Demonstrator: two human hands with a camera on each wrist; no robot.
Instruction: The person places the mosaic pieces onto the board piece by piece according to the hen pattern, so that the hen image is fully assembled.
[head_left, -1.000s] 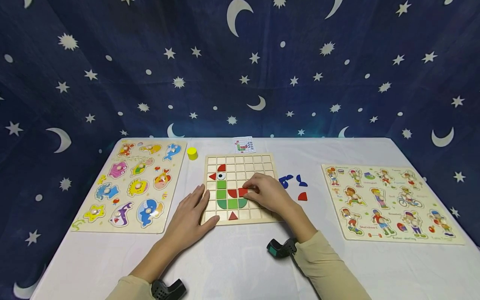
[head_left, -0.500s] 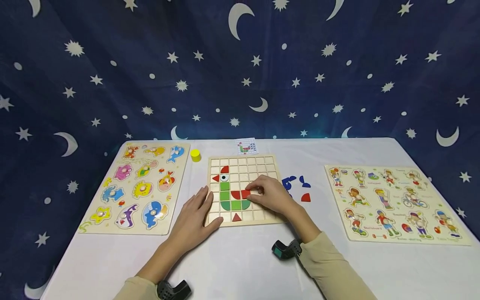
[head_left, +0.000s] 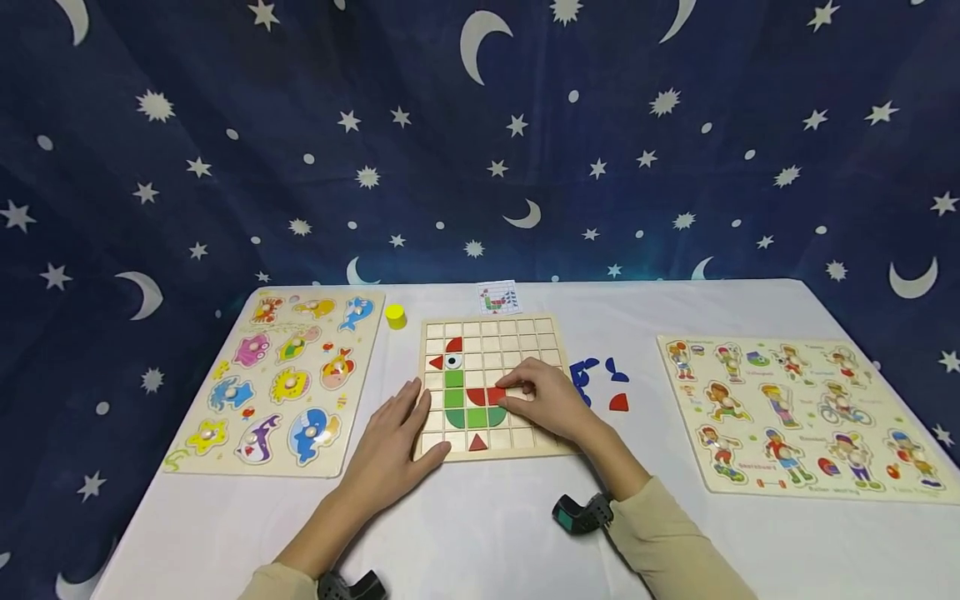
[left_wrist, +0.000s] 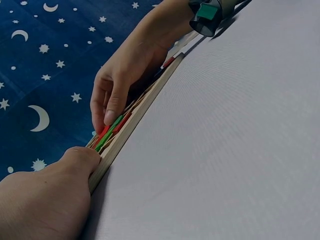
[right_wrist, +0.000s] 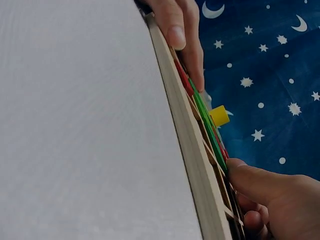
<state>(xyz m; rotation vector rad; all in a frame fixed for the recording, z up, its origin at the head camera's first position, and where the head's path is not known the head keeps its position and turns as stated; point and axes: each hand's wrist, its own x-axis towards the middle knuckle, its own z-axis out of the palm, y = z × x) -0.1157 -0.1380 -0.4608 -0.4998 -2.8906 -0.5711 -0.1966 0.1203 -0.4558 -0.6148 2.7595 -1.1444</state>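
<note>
A wooden grid board (head_left: 517,333) bears coloured pieces laid out as a bird. Green squares (head_left: 453,378) make the neck, and an eye tile (head_left: 453,361) sits above them. My right hand (head_left: 551,400) bends its thumb and index finger onto a red piece (head_left: 492,396) at the right end of the red row, above the green rounded piece (head_left: 497,415). My left hand (head_left: 390,433) lies with straight fingers along the board's left edge, thumb at its lower corner. In the right wrist view, my right thumb (right_wrist: 250,177) touches the row's end.
Blue pieces (head_left: 581,377) and a red quarter-round piece (head_left: 618,403) lie right of the board. A yellow cylinder (head_left: 395,317) and a printed picture card (head_left: 498,297) are behind it. A sea-animal puzzle (head_left: 273,383) stands left, a sports-figure puzzle (head_left: 802,417) right.
The whole scene shifts slightly right and down as the head view moves. My right fingers stay at the red piece, and my left hand keeps its place on the board's edge.
</note>
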